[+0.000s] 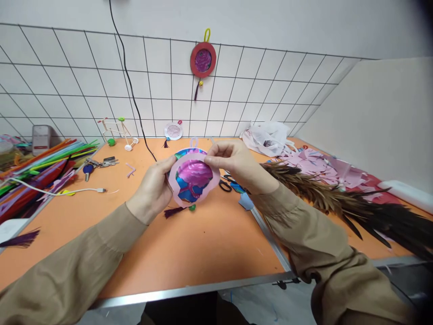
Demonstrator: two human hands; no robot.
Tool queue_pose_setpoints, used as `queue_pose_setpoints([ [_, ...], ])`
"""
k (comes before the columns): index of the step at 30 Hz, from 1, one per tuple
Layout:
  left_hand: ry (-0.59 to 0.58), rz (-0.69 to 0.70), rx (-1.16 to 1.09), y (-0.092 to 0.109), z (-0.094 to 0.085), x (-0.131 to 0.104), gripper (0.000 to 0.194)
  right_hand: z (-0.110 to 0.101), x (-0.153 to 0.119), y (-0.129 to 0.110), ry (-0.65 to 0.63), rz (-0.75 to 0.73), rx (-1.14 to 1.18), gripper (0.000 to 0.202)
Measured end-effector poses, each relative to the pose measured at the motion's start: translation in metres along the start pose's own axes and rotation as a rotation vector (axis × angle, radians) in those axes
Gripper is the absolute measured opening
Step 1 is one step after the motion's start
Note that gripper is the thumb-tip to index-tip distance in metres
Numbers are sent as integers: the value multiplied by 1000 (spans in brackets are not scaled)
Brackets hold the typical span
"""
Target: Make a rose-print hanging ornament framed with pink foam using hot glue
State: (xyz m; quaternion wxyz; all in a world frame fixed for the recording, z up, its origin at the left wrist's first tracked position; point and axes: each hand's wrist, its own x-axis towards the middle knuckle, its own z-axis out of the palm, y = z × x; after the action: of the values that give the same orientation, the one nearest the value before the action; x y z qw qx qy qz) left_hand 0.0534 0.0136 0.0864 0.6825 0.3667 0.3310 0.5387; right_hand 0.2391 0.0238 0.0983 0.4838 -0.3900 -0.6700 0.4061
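Above the orange table (189, 253) I hold a round ornament (193, 180) with a pale pink ring frame and shiny pink and blue floral fabric in its middle. My left hand (154, 187) grips its left edge, the fingers mostly hidden behind it. My right hand (233, 162) pinches the top right of the pale ring between thumb and fingers. A pale loop (194, 142) sticks up behind the top. Below the ornament show a dark purple tassel (173, 212) and a green bead (192, 207). Black-handled scissors (225, 185) lie partly behind my right hand.
Colourful pipe cleaners (40, 167), keys (98, 164) and a white cable (67, 193) lie at left. Brown feathers (324, 196), pink scraps (314, 164) and a white plastic bag (265, 137) cover the right. A red round ornament (194, 58) hangs on the wire grid (152, 85).
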Motion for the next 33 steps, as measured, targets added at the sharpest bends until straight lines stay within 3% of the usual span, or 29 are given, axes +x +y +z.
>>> queue_pose_setpoints([
  [3, -30, -57, -37, 9, 10, -19, 19, 4, -9, -10, -19, 75, 161, 24],
  [6, -54, -44, -7, 11, 6, -25, 15, 7, -9, -11, -37, 85, 207, 23],
  [9, 99, 7, 35, 2, -18, -9, 16, 9, -1, -2, -11, 14, 114, 21],
  [12, 358, -13, 23, -9, -57, 20, 22, 14, 2, 12, -36, 27, 89, 20],
  [13, 396, -44, -4, -11, -71, 29, 22, 17, -1, 16, -77, 62, 122, 20],
  [15, 419, -103, -50, -16, -95, 43, 19, 26, -14, 27, -218, 185, 237, 23],
  [18, 413, -86, -79, -20, -121, 54, 19, 39, -41, 47, -611, 540, 431, 31],
  [20, 397, -54, -91, -24, -129, 56, 17, 41, -52, 59, -882, 681, 347, 32],
  [21, 383, -35, -100, -27, -131, 57, 15, 40, -52, 64, -912, 664, 275, 32],
  [22, 363, -22, -110, -30, -132, 57, 13, 38, -48, 67, -830, 575, 181, 33],
  [25, 291, 10, -141, -42, -130, 57, 14, 28, -26, 64, -398, 192, -128, 39],
  [26, 263, 10, -151, -46, -128, 57, 16, 23, -19, 59, -413, 180, -117, 38],
  [28, 202, -4, -167, -54, -124, 54, 21, 14, -11, 46, -618, 205, 53, 31],
  [33, 84, -29, -199, -69, -112, 45, 29, -1, -19, 19, -953, 178, 461, 27],
])
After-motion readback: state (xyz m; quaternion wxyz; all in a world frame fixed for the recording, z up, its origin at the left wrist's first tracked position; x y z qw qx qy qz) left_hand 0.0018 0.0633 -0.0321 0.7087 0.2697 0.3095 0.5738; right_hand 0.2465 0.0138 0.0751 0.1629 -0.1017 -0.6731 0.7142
